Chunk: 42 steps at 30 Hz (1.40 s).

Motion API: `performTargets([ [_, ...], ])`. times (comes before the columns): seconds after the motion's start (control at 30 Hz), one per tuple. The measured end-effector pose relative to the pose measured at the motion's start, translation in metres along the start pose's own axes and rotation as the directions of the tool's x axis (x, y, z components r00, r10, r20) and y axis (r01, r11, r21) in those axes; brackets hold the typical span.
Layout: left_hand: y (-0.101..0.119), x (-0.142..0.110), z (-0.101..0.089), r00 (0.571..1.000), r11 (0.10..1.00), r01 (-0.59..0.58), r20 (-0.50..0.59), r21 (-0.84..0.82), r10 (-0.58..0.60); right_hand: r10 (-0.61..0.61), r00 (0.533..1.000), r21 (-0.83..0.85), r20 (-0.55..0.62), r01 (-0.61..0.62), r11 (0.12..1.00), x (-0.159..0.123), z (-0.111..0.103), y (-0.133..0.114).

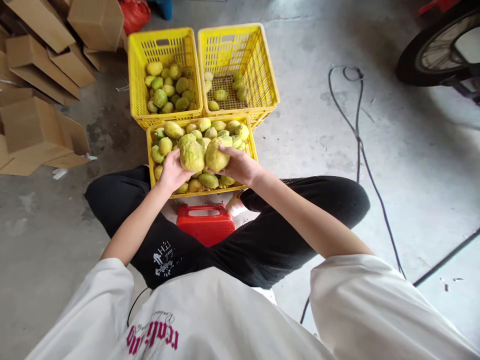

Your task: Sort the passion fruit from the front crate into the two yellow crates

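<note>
My left hand (173,172) is closed round a large, bumpy yellow-green citron (192,155). Beside it, my right hand (242,167) grips a second citron (216,156), thumb on top. Both fruits are held side by side over the near yellow crate (150,165), which is full of smaller yellow and green citrus fruits (208,180). Behind it on the left, another yellow crate (135,80) holds a heap of similar fruits. The yellow crate at the back right (268,70) has several fruits scattered on its slatted bottom.
A red plastic stool (206,227) sits between my legs. Cardboard boxes (37,125) pile up at the left, with a red bag (135,15) behind them. A black cable (375,185) runs over the concrete floor at right, near a motorbike wheel (431,50).
</note>
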<state>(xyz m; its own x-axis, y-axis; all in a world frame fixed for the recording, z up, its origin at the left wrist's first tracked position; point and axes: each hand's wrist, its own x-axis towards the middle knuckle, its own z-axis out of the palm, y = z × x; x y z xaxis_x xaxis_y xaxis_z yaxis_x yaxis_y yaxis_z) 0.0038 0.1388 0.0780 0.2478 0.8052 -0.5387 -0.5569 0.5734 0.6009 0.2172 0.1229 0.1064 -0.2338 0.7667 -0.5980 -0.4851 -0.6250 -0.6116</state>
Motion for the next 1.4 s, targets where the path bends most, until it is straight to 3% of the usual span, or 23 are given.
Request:
performTargets([
  [0.33,-0.011,0.000,0.003,0.996,0.998,0.020,0.083,0.052,-0.024,-0.039,0.998,-0.084,0.041,0.042,0.996,-0.003,0.000,0.005],
  [0.67,-0.005,0.001,-0.007,0.991,0.990,0.112,0.056,0.089,-0.118,0.032,0.999,-0.035,0.026,-0.031,0.999,0.009,-0.016,0.002],
  [0.97,-0.012,-0.003,-0.003,0.999,0.998,0.003,0.051,0.059,-0.006,-0.011,1.000,-0.057,0.011,0.012,0.998,0.009,-0.016,0.002],
  [1.2,-0.018,-0.001,-0.008,0.992,0.995,0.007,0.121,0.098,-0.019,-0.067,0.996,-0.101,0.061,0.072,0.992,-0.001,-0.009,0.006],
  [1.4,-0.024,0.002,-0.011,0.994,0.994,0.035,0.096,0.100,-0.044,0.017,1.000,-0.097,-0.006,-0.017,0.995,0.005,-0.008,0.010],
])
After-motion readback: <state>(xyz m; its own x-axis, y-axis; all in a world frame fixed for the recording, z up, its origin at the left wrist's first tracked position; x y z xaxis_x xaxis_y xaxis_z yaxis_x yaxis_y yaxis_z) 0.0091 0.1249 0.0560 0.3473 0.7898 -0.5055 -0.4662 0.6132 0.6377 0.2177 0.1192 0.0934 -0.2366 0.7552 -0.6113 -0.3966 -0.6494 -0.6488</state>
